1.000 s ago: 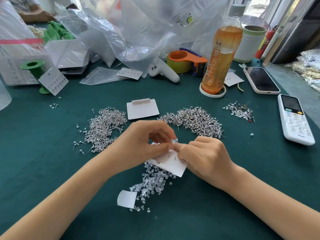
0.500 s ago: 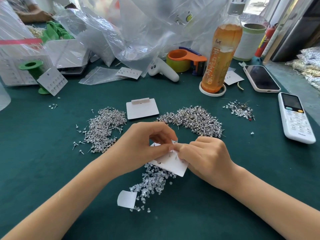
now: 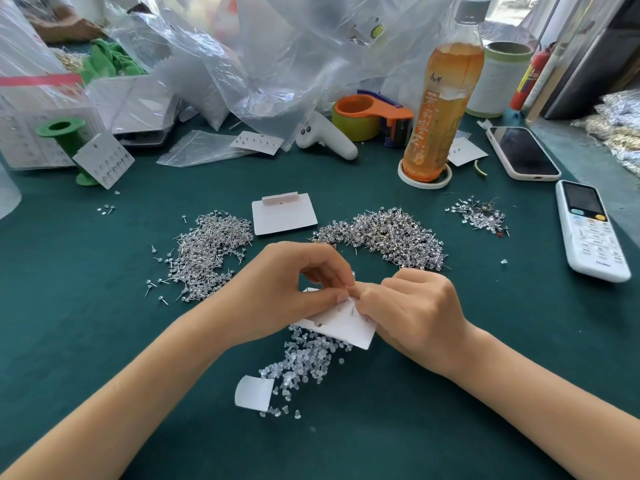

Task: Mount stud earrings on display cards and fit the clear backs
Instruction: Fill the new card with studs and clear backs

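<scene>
Dark green felt-covered table (image 3: 86, 323). Crumpled clear plastic bags (image 3: 277, 57) along far edge, tall amber drink bottle (image 3: 441, 109) right of them. 2 heaps of silver metal stud earrings: left heap (image 3: 207, 251), right heap (image 3: 388, 233), blank white cardboard card (image 3: 284, 214) between them. Left hand (image 3: 277, 299) and right hand (image 3: 419, 317) both curled, pinching small white display card (image 3: 346, 327) at centre, fingertips meeting at its top edge; stud posts stick up through it. Pile of clear plastic earring backs (image 3: 304, 362) just under the card.
</scene>
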### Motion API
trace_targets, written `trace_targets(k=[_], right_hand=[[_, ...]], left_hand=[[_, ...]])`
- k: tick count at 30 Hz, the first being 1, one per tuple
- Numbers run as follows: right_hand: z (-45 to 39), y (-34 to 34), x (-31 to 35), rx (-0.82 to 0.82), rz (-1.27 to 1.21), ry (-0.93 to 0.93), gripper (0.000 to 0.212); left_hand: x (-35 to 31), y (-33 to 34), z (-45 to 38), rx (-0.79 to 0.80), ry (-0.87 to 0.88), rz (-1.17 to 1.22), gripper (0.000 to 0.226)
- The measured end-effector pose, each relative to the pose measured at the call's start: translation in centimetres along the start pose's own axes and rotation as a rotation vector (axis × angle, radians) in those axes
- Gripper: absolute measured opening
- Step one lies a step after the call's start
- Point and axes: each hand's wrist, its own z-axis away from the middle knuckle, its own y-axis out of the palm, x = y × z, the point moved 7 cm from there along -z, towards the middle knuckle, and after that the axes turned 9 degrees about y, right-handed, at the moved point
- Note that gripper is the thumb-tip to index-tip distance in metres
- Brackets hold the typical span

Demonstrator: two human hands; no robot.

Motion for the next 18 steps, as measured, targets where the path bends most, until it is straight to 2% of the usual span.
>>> trace_targets(k=[5,11,14,16,18], right_hand=[[-0.3,-0.2,0.2,-0.019,0.027,-0.014,0.031],[-0.3,-0.5,0.2,-0.068,0.099,-0.057,0.035],[-0.5,-0.5,-0.3,-0.044,0.034,-0.047,0.029],[-0.8,-0.3,-1.4,-0.006,-0.123,0.120,0.023],[-0.7,-0.1,-3.1,0.023,-0.343,0.462,0.023]], left_hand=[[-0.3,0.1,-0.3,0.044,0.018,-0.016,0.019],[-0.1,-0.1,-0.7,0.024,0.016,0.028,0.018],[0.1,-0.7,-0.8,-0.083,-0.027,0.177,0.011],[0.2,-2.0,-0.6,-0.291,-0.027,0.258,0.009],[-0.7,-3.2,-0.2,-0.418,0.084,0.083,0.017]])
